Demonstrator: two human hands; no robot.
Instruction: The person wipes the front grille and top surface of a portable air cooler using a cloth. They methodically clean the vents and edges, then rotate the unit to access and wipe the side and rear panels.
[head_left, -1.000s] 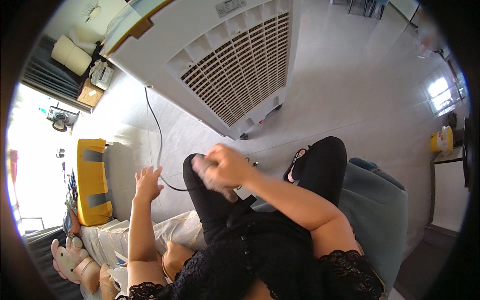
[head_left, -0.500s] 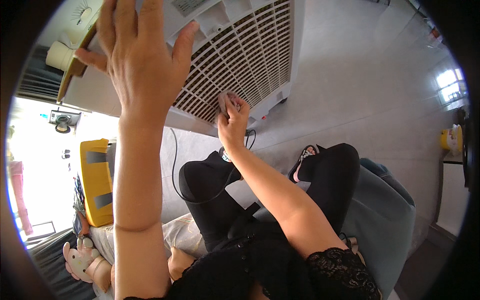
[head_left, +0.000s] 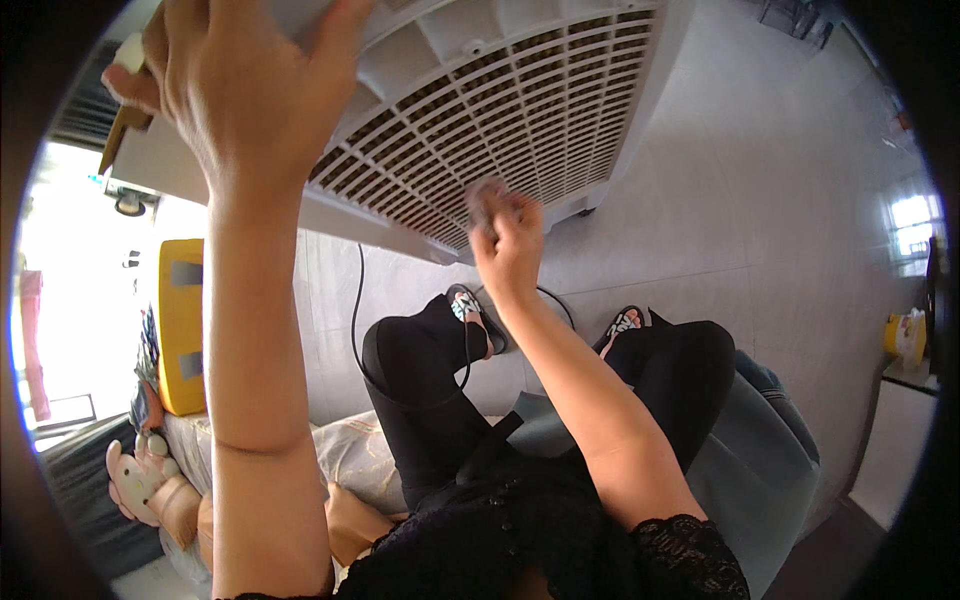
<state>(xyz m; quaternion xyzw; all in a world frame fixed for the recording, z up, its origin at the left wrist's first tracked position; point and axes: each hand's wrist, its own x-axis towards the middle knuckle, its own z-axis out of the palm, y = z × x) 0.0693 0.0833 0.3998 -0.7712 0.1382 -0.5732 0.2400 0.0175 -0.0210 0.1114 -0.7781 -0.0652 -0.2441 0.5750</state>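
Note:
A large white appliance [head_left: 372, 245] with a barred grille [head_left: 545, 115] stands before me. Dark mesh shows behind the bars. My left hand [head_left: 250, 95] is stretched out over the appliance's upper left part, fingers apart and holding nothing; its fingertips run toward the top of the picture, and I cannot tell whether the palm touches. A crumpled greyish-pink cloth [head_left: 486, 203] is bunched in the closed fingers of my right hand [head_left: 513, 248], at the grille's lower edge. The cloth is slightly blurred.
A black cord [head_left: 359, 305] loops past my left knee. At left stand a yellow case [head_left: 180, 335] and a plush toy [head_left: 140, 478]. I sit on a grey-blue seat [head_left: 755, 480], feet on the tiled floor [head_left: 720, 220]. A yellow container [head_left: 904, 340] is on a cabinet at right.
My right hand and the cloth have shifted right in the picture. The grille now looks larger and farther right, and my left hand sits higher and farther left; the view has shifted too.

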